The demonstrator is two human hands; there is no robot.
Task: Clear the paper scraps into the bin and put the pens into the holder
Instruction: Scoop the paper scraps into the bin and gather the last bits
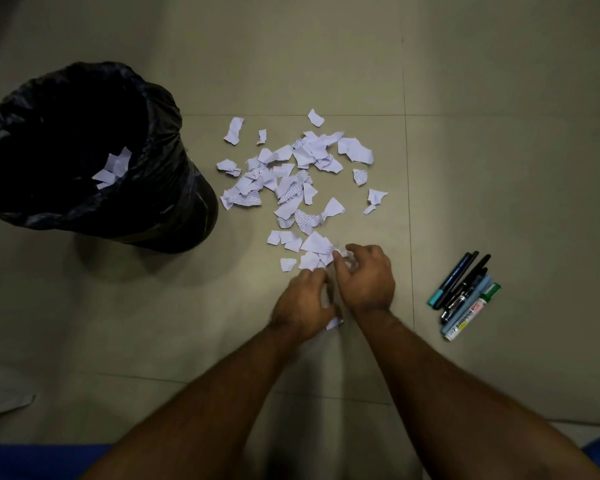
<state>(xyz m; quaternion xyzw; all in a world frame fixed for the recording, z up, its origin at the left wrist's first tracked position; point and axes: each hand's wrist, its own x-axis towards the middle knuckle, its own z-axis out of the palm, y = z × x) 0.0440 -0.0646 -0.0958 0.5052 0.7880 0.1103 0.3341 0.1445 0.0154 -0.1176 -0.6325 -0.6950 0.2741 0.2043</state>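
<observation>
Torn white paper scraps [298, 178] lie scattered on the tiled floor in the middle of the head view. My left hand [302, 304] and my right hand [366, 280] are side by side at the near edge of the pile, fingers curled over scraps gathered between them. One scrap [334, 323] pokes out under my left hand. A bin lined with a black bag [174, 188] stands at the left, with a few scraps [113, 168] inside. Several pens and markers [465, 296] lie bundled on the floor at the right.
A pale flat object [4, 393] lies at the lower left edge. Blue fabric [32, 460] runs along the bottom edge. No pen holder is in view. Tile joints cross the floor between the scraps and the pens.
</observation>
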